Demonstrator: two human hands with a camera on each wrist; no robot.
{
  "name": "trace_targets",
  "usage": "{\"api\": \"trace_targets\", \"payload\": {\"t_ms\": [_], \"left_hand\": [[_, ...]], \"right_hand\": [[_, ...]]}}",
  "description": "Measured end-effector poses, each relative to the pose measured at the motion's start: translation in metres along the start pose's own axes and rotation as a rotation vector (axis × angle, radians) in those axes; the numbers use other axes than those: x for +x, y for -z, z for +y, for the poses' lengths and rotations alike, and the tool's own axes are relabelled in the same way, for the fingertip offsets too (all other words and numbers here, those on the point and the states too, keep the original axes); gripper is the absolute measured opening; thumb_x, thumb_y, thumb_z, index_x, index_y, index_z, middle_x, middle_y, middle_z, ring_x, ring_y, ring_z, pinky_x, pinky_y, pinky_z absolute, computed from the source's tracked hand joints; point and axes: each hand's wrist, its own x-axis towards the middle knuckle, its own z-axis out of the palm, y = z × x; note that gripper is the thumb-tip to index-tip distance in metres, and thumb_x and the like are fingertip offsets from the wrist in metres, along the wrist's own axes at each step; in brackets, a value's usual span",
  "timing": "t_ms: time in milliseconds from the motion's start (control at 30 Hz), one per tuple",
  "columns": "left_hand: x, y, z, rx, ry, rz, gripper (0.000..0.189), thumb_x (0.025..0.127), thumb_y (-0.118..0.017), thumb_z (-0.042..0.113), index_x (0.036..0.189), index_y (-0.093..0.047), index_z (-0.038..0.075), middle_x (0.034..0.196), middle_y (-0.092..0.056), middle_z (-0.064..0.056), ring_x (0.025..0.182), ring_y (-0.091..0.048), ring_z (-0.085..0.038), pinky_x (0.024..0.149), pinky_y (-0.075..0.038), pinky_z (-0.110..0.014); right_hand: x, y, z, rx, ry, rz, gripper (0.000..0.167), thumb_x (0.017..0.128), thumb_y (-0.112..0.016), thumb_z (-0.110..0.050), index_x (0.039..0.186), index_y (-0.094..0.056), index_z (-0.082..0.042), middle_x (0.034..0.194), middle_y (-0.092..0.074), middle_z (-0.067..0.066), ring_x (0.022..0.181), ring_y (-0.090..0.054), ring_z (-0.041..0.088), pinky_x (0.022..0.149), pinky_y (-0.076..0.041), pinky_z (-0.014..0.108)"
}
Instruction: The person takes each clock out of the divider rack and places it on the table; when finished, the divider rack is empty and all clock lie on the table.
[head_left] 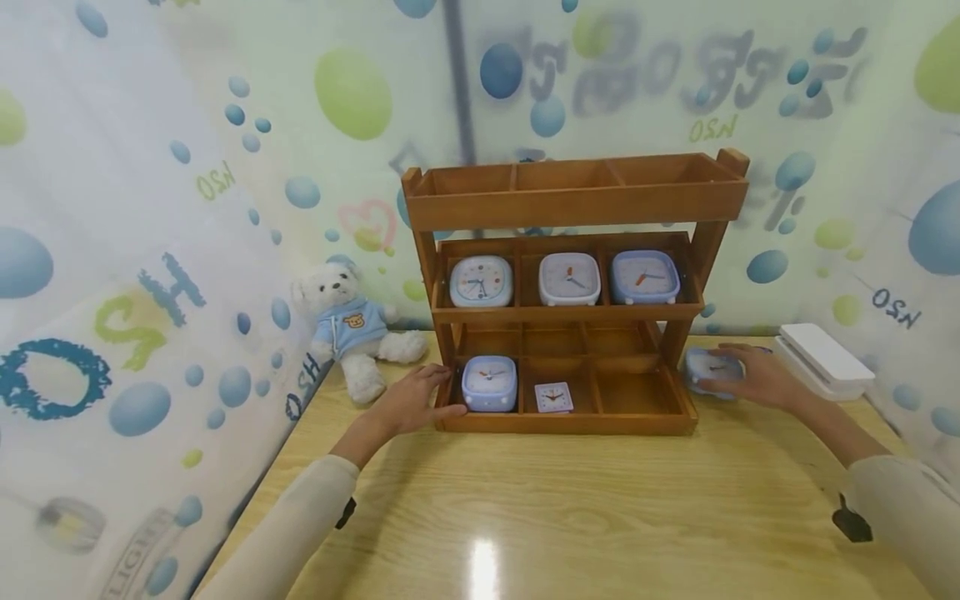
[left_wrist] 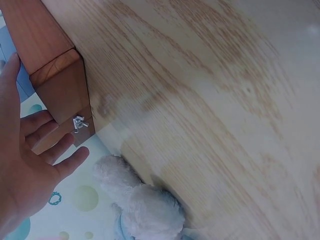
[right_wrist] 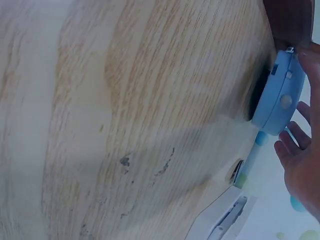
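A brown wooden tiered shelf (head_left: 573,421) stands on the table. My left hand (head_left: 405,404) is at its lower left end, fingers spread and extended; in the left wrist view the left hand (left_wrist: 30,165) lies alongside the wooden end piece (left_wrist: 62,90). Just right of the shelf, my right hand (head_left: 757,375) holds a blue alarm clock (head_left: 701,367) between thumb and fingers. The right wrist view shows this clock (right_wrist: 280,95) edge-on, low by the table. Another blue clock (head_left: 490,385) and a small square clock (head_left: 553,398) sit in the bottom tier.
Three clocks occupy the middle tier: a pale blue one (head_left: 482,282), a white one (head_left: 569,280) and a periwinkle one (head_left: 646,277). A white teddy bear (head_left: 356,321) leans at the left. A white box-like object (head_left: 825,358) lies right of my right hand. Patterned curtains (head_left: 345,167) enclose the table.
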Motion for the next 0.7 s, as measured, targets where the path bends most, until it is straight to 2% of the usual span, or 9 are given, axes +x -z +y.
{"api": "trace_targets", "payload": {"t_ms": [67,200,300,333,433,567,700], "left_hand": [[0.0,-0.001,-0.001,0.001,-0.006,0.002,0.092,0.092,-0.061,0.073,0.152,-0.053,0.005,0.155,-0.049,-0.013,0.144,-0.043,-0.037,0.114,-0.041,-0.053],[0.001,-0.003,-0.002,0.0,-0.012,0.01,0.092,0.092,-0.061,0.074,0.152,-0.053,0.004,0.155,-0.049,-0.012,0.144,-0.043,-0.037,0.114,-0.04,-0.054],[0.001,-0.003,-0.001,-0.003,-0.01,0.009,0.092,0.092,-0.061,0.074,0.152,-0.053,0.005,0.156,-0.049,-0.012,0.145,-0.043,-0.037,0.113,-0.041,-0.055],[0.001,-0.003,-0.001,-0.004,-0.009,0.008,0.092,0.092,-0.06,0.074,0.152,-0.052,0.005,0.156,-0.049,-0.012,0.145,-0.043,-0.037,0.113,-0.041,-0.055],[0.0,-0.003,-0.001,-0.004,-0.017,0.01,0.092,0.092,-0.06,0.074,0.152,-0.053,0.005,0.155,-0.049,-0.013,0.144,-0.043,-0.038,0.113,-0.041,-0.055],[0.001,-0.004,-0.002,0.001,-0.022,0.021,0.092,0.092,-0.061,0.073,0.152,-0.053,0.005,0.155,-0.05,-0.014,0.144,-0.043,-0.038,0.114,-0.04,-0.054],[0.001,-0.005,-0.003,-0.003,-0.017,0.023,0.092,0.092,-0.062,0.073,0.152,-0.053,0.005,0.155,-0.049,-0.014,0.145,-0.042,-0.038,0.115,-0.04,-0.053]], "right_hand": [[-0.002,0.0,-0.003,0.006,0.029,0.014,0.066,0.079,-0.09,-0.034,0.125,-0.07,0.009,0.114,-0.07,0.033,0.092,-0.07,0.047,0.077,-0.054,0.059],[-0.004,0.003,-0.01,0.005,0.073,0.008,0.065,0.079,-0.09,-0.029,0.127,-0.069,0.008,0.106,-0.073,0.029,0.074,-0.068,0.025,0.071,-0.056,0.05],[-0.006,0.007,-0.019,0.03,0.078,-0.006,0.062,0.081,-0.089,-0.027,0.129,-0.068,0.007,0.106,-0.075,0.026,0.073,-0.068,0.022,0.067,-0.055,0.043],[-0.007,0.008,-0.023,0.044,0.077,-0.01,0.061,0.082,-0.089,-0.026,0.13,-0.068,0.006,0.107,-0.075,0.026,0.075,-0.069,0.024,0.066,-0.055,0.042],[-0.01,0.01,-0.034,0.079,0.074,-0.018,0.058,0.084,-0.088,-0.025,0.131,-0.068,0.003,0.113,-0.074,0.025,0.093,-0.073,0.041,0.071,-0.057,0.049],[-0.011,0.008,-0.049,0.095,0.089,-0.025,0.058,0.084,-0.088,-0.024,0.132,-0.068,0.002,0.12,-0.073,0.023,0.106,-0.07,0.043,0.084,-0.055,0.058],[-0.009,0.005,-0.065,0.118,0.11,-0.028,0.057,0.084,-0.089,-0.025,0.131,-0.069,0.0,0.126,-0.071,0.02,0.114,-0.067,0.043,0.089,-0.052,0.056]]}}
